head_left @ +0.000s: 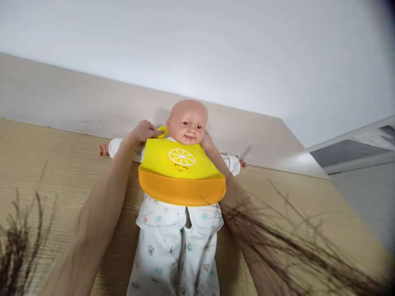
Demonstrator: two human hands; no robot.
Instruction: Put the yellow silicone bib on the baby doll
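A baby doll (189,119) in white printed clothes faces me, its arms stretched out to both sides. Over its chest lies a yellow bib (160,158) with a white citrus slice and an orange catch pocket. My left hand (144,130) pinches one end of the bib's yellow neck strap beside the doll's head. On the other side, my right hand (207,141) reaches in by the neck, and its fingers are mostly hidden behind the doll's head. I cannot see what those fingers hold.
The doll lies on a wood-grain table (61,164). A pale board (253,131) runs along the table's back, with a white wall (197,45) beyond. Dark strands of hair (277,234) hang across the lower right and lower left of the view.
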